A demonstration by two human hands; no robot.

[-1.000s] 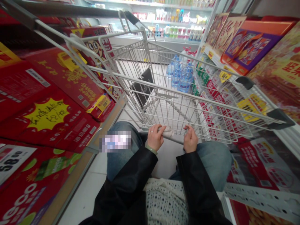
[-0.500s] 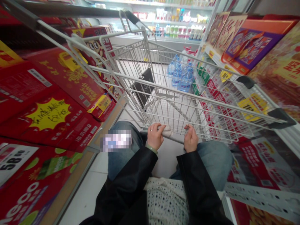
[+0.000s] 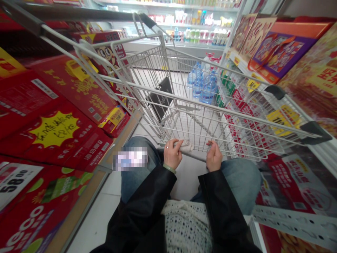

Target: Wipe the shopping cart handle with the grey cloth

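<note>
A wire shopping cart (image 3: 196,119) stands right in front of me, its side toward my knees. My left hand (image 3: 172,154), with a ring and a pale green bangle, presses a whitish cloth (image 3: 186,145) against the low rail of the cart. Its fingers are closed over the cloth. To the right, my right hand (image 3: 214,157) is curled at the bottom edge of the basket, closed on the cart's frame. The exact grip of those fingers is partly hidden. Inside the basket end sits a dark grey panel (image 3: 160,98).
Red gift boxes (image 3: 71,137) are stacked close on my left. Shelves with packed bottles (image 3: 244,116) and a purple-orange box (image 3: 283,52) line the right. Large water bottles (image 3: 207,84) stand on the floor beyond the cart, before a refrigerated shelf (image 3: 184,23).
My left hand has slid slightly left along the low rail with the cloth. My right hand and the cart look unmoved.
</note>
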